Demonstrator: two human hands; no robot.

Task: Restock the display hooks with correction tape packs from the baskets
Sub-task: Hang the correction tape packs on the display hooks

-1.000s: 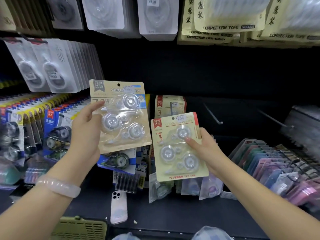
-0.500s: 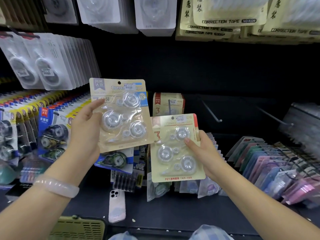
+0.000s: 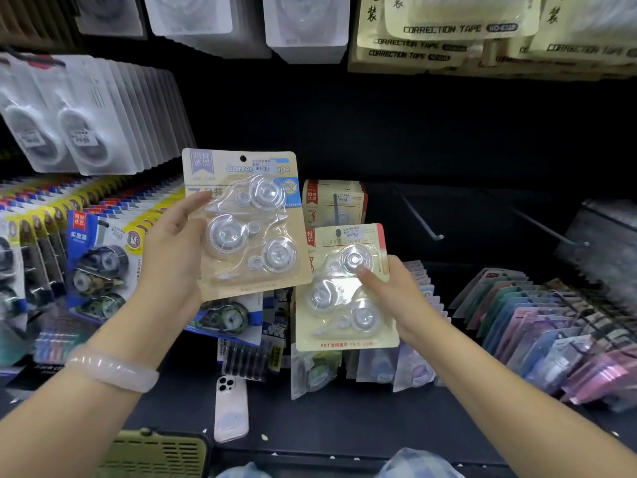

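Now two packs are held up face-out for matching to hooks: the blue pack (image 3: pixel 246 224) in the left hand (image 3: pixel 172 250), the red pack (image 3: pixel 346 288) gripped by the right hand (image 3: pixel 396 298).

Beige card with pale blue lettering and clear blisters on the larger correction tape pack (image 3: pixel 246 224). Cream-yellow card with a red corner tab and red bottom print on the smaller correction tape pack (image 3: pixel 346 291). Translucent pale pink for the bangle (image 3: pixel 112 369). White phone (image 3: pixel 231 408) on the black shelf (image 3: pixel 344 426). Olive-green slotted basket (image 3: pixel 155 455). Blue, yellow-trimmed hanging packs (image 3: pixel 98 257) at left; pink and purple pastel packs (image 3: pixel 558 339) at right.
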